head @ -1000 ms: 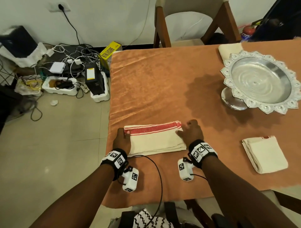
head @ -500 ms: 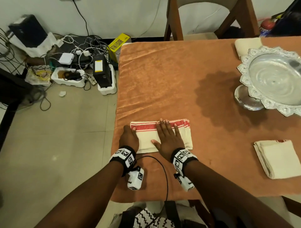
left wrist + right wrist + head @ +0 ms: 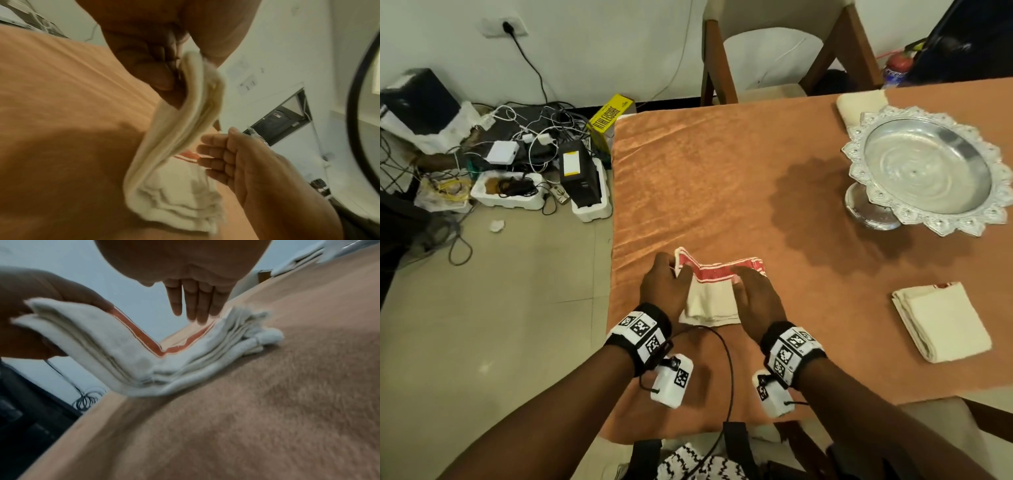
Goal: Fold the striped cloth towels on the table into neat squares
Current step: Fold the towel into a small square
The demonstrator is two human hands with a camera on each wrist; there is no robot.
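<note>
A cream towel with a red stripe [image 3: 714, 291] lies folded near the table's front left corner, on the orange tablecloth [image 3: 722, 178]. My left hand [image 3: 666, 284] pinches the towel's left end [image 3: 197, 91] and holds it lifted off the table, so the towel [image 3: 131, 344] bends into a V. My right hand [image 3: 753, 294] stands edge-on with straight fingers [image 3: 195, 303] over the towel's middle, at the bend. The right half of the towel lies flat. A second cream towel [image 3: 941, 322] lies folded in a square at the right.
A silver pedestal tray [image 3: 928, 171] stands at the back right with another folded cloth [image 3: 859, 108] behind it. A wooden chair [image 3: 774, 58] is at the far edge. Cables and boxes [image 3: 517, 164] clutter the floor to the left. A black cable [image 3: 726, 359] runs by my wrists.
My left hand has lifted the towel's left end and swung it rightward. My right hand turned from flat on the towel to edge-on at its middle.
</note>
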